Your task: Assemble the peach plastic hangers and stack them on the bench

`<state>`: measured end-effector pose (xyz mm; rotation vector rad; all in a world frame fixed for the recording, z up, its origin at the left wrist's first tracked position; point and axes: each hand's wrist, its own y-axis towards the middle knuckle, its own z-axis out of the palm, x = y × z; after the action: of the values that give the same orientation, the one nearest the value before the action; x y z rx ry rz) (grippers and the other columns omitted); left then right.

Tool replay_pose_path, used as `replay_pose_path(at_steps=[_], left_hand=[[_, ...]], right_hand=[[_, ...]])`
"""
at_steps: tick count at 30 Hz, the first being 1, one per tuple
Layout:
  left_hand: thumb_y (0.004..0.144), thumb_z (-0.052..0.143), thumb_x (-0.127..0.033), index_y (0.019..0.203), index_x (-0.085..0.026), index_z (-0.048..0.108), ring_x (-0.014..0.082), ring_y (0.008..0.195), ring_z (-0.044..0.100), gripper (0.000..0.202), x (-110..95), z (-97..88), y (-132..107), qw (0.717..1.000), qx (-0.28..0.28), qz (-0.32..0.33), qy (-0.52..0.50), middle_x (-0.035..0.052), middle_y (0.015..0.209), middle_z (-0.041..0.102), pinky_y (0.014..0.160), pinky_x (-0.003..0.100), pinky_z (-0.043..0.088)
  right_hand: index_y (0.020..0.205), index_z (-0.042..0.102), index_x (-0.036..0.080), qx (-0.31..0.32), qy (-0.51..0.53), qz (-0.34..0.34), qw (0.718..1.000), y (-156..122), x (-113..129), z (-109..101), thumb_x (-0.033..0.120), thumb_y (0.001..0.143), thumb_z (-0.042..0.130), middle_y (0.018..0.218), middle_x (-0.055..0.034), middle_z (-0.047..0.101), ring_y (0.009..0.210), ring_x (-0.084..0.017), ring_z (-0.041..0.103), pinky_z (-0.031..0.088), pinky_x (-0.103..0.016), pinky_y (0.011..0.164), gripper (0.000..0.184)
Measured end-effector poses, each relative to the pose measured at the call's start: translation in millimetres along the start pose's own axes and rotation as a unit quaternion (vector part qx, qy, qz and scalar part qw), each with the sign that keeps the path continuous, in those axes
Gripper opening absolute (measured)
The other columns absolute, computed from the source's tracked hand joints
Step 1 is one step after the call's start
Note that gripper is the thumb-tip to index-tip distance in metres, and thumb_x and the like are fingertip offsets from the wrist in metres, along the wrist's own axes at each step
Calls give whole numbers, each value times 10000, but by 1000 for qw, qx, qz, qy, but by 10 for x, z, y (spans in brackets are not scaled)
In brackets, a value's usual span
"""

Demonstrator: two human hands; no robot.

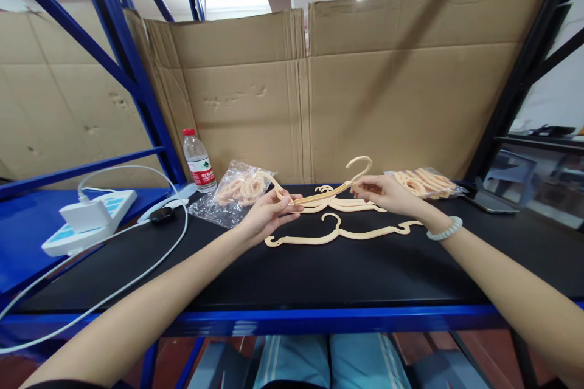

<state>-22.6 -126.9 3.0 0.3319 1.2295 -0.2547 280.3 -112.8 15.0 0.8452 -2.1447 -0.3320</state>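
Observation:
A cream plastic clothes hanger (323, 196) is held up between both hands above the black tabletop. My left hand (272, 209) is closed on its left part, with the thumb on top. A curved cream end (270, 179) sticks up past those fingers; whether it is a separate piece I cannot tell. My right hand (381, 190) pinches the hanger beside the base of its hook (360, 164), hiding the part to the right. Below them a hanger (314, 239) lies flat, its hook pointing away from me. Behind it lie more hangers (347, 203), close together and partly covered by the raised one.
A clear bag of cream pieces (239, 189) lies left, beside a water bottle (199, 161). Another bag of cream pieces (424, 182) lies right, near a flat dark device (493, 199). A power strip (91, 225) with white cables is far left. Cardboard (392, 85) closes the back.

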Motion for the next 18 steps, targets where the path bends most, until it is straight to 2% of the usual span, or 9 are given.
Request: replay_pose_path(at_steps=[5,9,18], left_hand=[[795,670,-131,810,-173,499,165,818,705,176,9,-4,-5,1000,6,-4,15,61,1014,668,821,313,540],[767,681,-102,769,-162,506,115,710,676,185,17,-10,3,1000,4,-6,18,51,913,674,754,264,546],[711,686,-49,690,-146,505,63,571,606,207,54,-50,24,999,-22,5,38,12,777,657,631,197,518]], right_hand=[[915,658,187,-2,0,7,1000,-2,32,8,444,846,565,878,-67,670,766,-188,620,520,-325,717,283],[913,672,191,-4,-5,2,1000,-4,53,21,446,846,570,888,-64,687,774,-188,638,531,-321,727,283],[936,692,176,-17,-9,-40,999,-6,55,110,311,838,553,873,-71,710,808,-216,673,555,-353,765,217]])
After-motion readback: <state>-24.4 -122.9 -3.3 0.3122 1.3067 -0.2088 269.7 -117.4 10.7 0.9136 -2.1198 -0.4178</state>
